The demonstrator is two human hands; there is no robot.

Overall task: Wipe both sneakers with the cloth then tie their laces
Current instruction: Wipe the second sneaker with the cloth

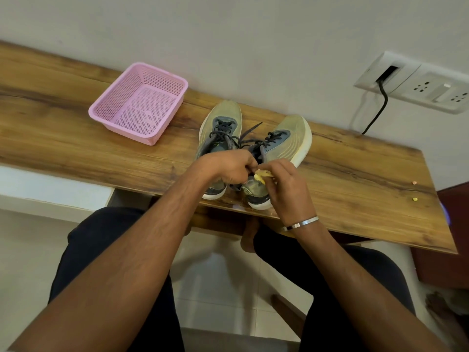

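A wooden counter (76, 138) ran along a pale wall, with a pink basket (138, 102) near its back edge. You had both sneakers at the front edge, heels toward you: the left sneaker (219, 128) and the right sneaker (286, 146), toes splayed apart, dark laces (250, 138) loose between them. Your left hand (228, 168) was curled at the right sneaker's collar; what it gripped could not be told. Your right hand (286, 189) pinched the yellow cloth (261, 175) against that sneaker's heel.
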